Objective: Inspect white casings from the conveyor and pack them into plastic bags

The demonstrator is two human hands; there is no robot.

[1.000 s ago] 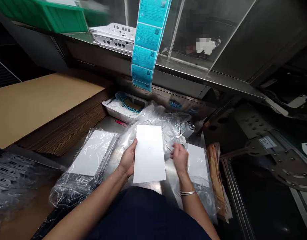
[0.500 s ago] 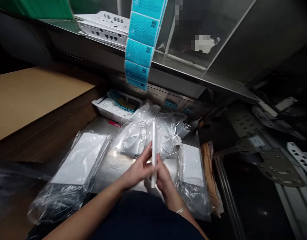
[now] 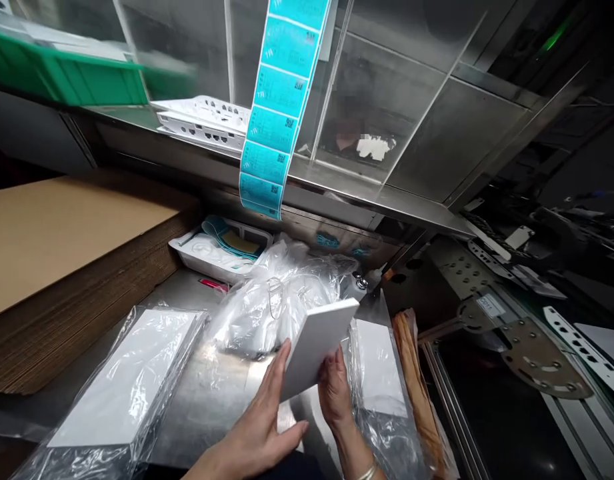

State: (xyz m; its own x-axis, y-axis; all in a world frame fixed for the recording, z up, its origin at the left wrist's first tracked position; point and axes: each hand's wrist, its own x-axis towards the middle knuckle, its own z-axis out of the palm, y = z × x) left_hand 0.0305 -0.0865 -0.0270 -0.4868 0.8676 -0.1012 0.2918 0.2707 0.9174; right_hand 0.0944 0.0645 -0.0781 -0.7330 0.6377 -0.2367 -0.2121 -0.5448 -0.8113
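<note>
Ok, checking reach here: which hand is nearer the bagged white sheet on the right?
Right hand, close beside the bagged white sheet; the left hand is farther left, past the white board.

A white panel [image 3: 317, 350] is showing a plain, matt surface, while a turquoise label strip [image 3: 277, 100] is hanging above it, repeating black QR codes square by square. A green plastic crate [image 3: 71, 77] is standing at the left end of the steel shelf [image 3: 127, 120], tan corrugated cardboard [image 3: 71, 227] is showing brown ribbed edges, and a grey-brown metal plate [image 3: 529, 357] is displaying rows of round holes.
</note>
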